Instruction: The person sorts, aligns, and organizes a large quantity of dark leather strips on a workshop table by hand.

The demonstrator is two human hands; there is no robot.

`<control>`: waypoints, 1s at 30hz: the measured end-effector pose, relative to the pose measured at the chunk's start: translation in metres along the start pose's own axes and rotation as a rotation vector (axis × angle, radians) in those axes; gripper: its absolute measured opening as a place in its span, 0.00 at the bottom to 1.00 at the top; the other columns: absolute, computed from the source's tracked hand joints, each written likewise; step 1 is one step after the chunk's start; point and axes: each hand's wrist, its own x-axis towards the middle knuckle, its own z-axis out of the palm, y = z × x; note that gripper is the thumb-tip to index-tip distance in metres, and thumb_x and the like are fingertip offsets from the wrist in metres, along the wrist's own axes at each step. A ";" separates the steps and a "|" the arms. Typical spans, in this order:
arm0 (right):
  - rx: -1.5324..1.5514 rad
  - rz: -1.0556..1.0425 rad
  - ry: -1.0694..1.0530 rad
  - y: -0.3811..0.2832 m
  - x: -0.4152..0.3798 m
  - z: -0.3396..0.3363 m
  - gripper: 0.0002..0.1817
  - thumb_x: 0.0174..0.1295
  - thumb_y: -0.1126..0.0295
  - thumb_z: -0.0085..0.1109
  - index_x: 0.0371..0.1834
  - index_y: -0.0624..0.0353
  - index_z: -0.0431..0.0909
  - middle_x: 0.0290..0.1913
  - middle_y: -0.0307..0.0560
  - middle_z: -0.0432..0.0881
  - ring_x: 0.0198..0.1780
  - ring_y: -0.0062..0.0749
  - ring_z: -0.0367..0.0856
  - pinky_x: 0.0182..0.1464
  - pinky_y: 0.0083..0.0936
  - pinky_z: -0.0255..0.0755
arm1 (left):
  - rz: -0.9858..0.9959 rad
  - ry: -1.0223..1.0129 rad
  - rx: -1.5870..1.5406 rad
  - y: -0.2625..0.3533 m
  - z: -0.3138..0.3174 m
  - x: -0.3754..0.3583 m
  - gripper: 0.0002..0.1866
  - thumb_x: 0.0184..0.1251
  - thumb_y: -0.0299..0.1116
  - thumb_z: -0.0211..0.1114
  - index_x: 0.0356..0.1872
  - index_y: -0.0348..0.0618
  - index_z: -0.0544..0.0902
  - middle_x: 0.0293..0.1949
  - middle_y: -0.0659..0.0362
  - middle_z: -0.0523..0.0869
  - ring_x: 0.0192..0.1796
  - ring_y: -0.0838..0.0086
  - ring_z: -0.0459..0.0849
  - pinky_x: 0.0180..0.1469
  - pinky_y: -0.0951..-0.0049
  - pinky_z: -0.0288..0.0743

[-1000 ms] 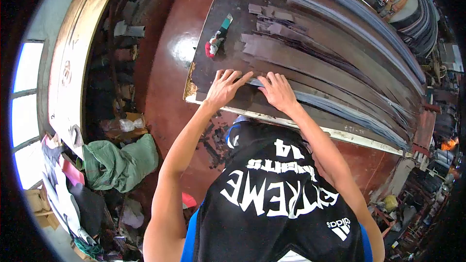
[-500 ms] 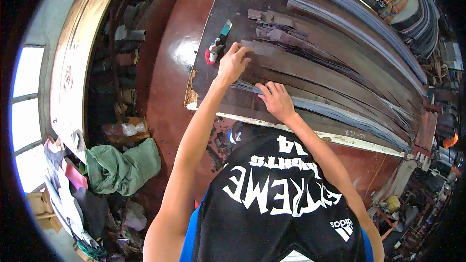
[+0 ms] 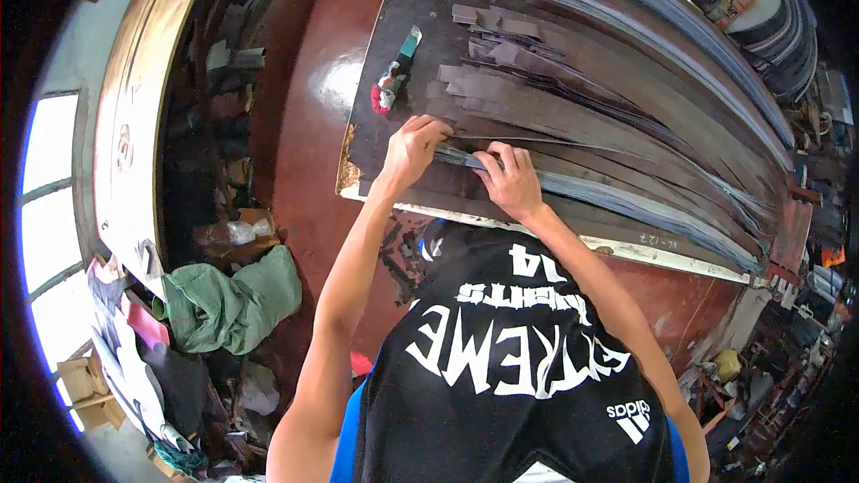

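Observation:
My left hand [image 3: 414,150] pinches the end of a thin dark strip [image 3: 519,139], which runs off to the right above the other strips. Close by, my right hand [image 3: 510,181] curls its fingers over a stack of long strips [image 3: 617,204] with bluish-grey edges at the table's near side. The strips look like leather or a similar sheet material. Further back, loose brown strips [image 3: 555,112] lie fanned out with uneven ends. Beyond my left hand lies a cutter knife [image 3: 410,42] with a green part and a red-and-white wrapped handle [image 3: 383,94].
Neat strip stacks [image 3: 644,31] run along the table's far side, with coiled belts [image 3: 778,45] beyond. The dark tabletop [image 3: 394,0] has a chipped left corner [image 3: 347,165]. A green sack [image 3: 237,300] sits on the floor at left, near a wooden board [image 3: 143,107].
My left hand has come down and nearer, from over the loose strips' ends, and now draws a strip end toward the near stack. My right hand has barely moved.

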 end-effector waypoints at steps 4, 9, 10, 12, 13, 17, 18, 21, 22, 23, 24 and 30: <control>-0.066 -0.023 0.063 -0.003 0.001 -0.003 0.18 0.57 0.66 0.69 0.50 0.50 0.79 0.56 0.43 0.74 0.55 0.40 0.73 0.60 0.44 0.64 | -0.076 -0.145 0.014 0.001 -0.009 -0.003 0.07 0.59 0.21 0.67 0.39 0.40 0.85 0.37 0.53 0.86 0.45 0.58 0.84 0.48 0.63 0.78; -0.054 -0.089 0.044 0.002 0.003 0.001 0.19 0.57 0.66 0.68 0.51 0.54 0.78 0.57 0.44 0.77 0.58 0.39 0.74 0.65 0.46 0.62 | -0.103 -0.169 0.005 -0.002 -0.014 -0.006 0.08 0.59 0.20 0.67 0.40 0.39 0.84 0.37 0.53 0.87 0.43 0.59 0.86 0.45 0.65 0.79; -0.053 -0.091 0.045 0.003 0.003 0.001 0.19 0.57 0.66 0.68 0.51 0.54 0.78 0.57 0.44 0.77 0.58 0.39 0.74 0.65 0.46 0.62 | -0.167 -0.167 -0.059 -0.001 -0.015 -0.006 0.09 0.59 0.19 0.66 0.41 0.39 0.83 0.37 0.53 0.87 0.42 0.61 0.87 0.44 0.66 0.79; -0.003 -0.083 -0.005 0.003 0.003 0.002 0.20 0.57 0.67 0.68 0.53 0.56 0.77 0.55 0.44 0.77 0.57 0.39 0.75 0.63 0.43 0.64 | -0.234 -0.163 -0.121 -0.001 -0.017 -0.008 0.11 0.60 0.18 0.66 0.43 0.39 0.82 0.37 0.54 0.87 0.42 0.63 0.88 0.42 0.68 0.79; 0.000 -0.085 -0.005 0.003 0.003 0.001 0.20 0.57 0.67 0.68 0.53 0.56 0.77 0.55 0.44 0.77 0.57 0.39 0.75 0.63 0.43 0.64 | -0.229 -0.169 -0.142 -0.003 -0.018 -0.008 0.12 0.60 0.18 0.66 0.45 0.39 0.81 0.37 0.54 0.88 0.41 0.65 0.89 0.42 0.68 0.80; 0.038 -0.072 -0.024 0.004 0.003 0.000 0.21 0.56 0.68 0.68 0.53 0.57 0.76 0.53 0.45 0.78 0.54 0.42 0.76 0.60 0.39 0.67 | -0.234 -0.166 -0.190 -0.005 -0.020 -0.012 0.14 0.61 0.17 0.66 0.48 0.40 0.80 0.39 0.55 0.89 0.42 0.67 0.90 0.44 0.69 0.81; 0.046 -0.065 -0.029 0.004 0.003 0.000 0.21 0.56 0.68 0.68 0.53 0.57 0.76 0.52 0.45 0.78 0.53 0.43 0.76 0.59 0.39 0.67 | -0.235 -0.164 -0.189 -0.005 -0.020 -0.013 0.14 0.61 0.17 0.66 0.48 0.40 0.80 0.39 0.55 0.89 0.42 0.67 0.90 0.44 0.69 0.81; 0.064 -0.067 -0.030 0.004 0.004 -0.001 0.21 0.56 0.68 0.68 0.53 0.57 0.76 0.51 0.45 0.78 0.51 0.43 0.76 0.57 0.38 0.68 | -0.276 -0.154 -0.219 -0.004 -0.019 -0.015 0.13 0.62 0.18 0.66 0.48 0.39 0.81 0.39 0.55 0.89 0.43 0.68 0.90 0.44 0.70 0.82; 0.063 -0.068 -0.031 0.004 0.004 -0.001 0.21 0.56 0.68 0.68 0.53 0.57 0.76 0.51 0.45 0.78 0.51 0.43 0.76 0.57 0.38 0.68 | -0.257 -0.146 -0.201 -0.006 -0.018 -0.016 0.13 0.62 0.18 0.66 0.48 0.39 0.81 0.39 0.55 0.89 0.43 0.68 0.90 0.45 0.70 0.82; 0.063 -0.066 -0.034 0.003 0.005 -0.001 0.22 0.56 0.69 0.68 0.54 0.57 0.76 0.50 0.45 0.78 0.51 0.43 0.76 0.57 0.37 0.68 | -0.238 -0.138 -0.184 -0.007 -0.017 -0.017 0.13 0.62 0.18 0.66 0.47 0.38 0.81 0.39 0.54 0.89 0.43 0.68 0.90 0.45 0.70 0.82; 0.063 -0.065 -0.037 0.003 0.005 -0.002 0.22 0.56 0.69 0.68 0.54 0.57 0.76 0.50 0.45 0.78 0.51 0.43 0.76 0.56 0.36 0.69 | -0.239 -0.137 -0.185 -0.008 -0.017 -0.018 0.13 0.62 0.18 0.66 0.47 0.38 0.81 0.39 0.54 0.89 0.43 0.68 0.90 0.45 0.70 0.82; 0.047 -0.056 -0.022 -0.001 0.008 -0.006 0.24 0.56 0.68 0.68 0.57 0.59 0.76 0.50 0.46 0.78 0.50 0.43 0.77 0.54 0.35 0.70 | -0.242 -0.123 -0.176 -0.010 -0.016 -0.021 0.12 0.62 0.18 0.67 0.46 0.39 0.83 0.39 0.55 0.89 0.43 0.69 0.90 0.45 0.70 0.81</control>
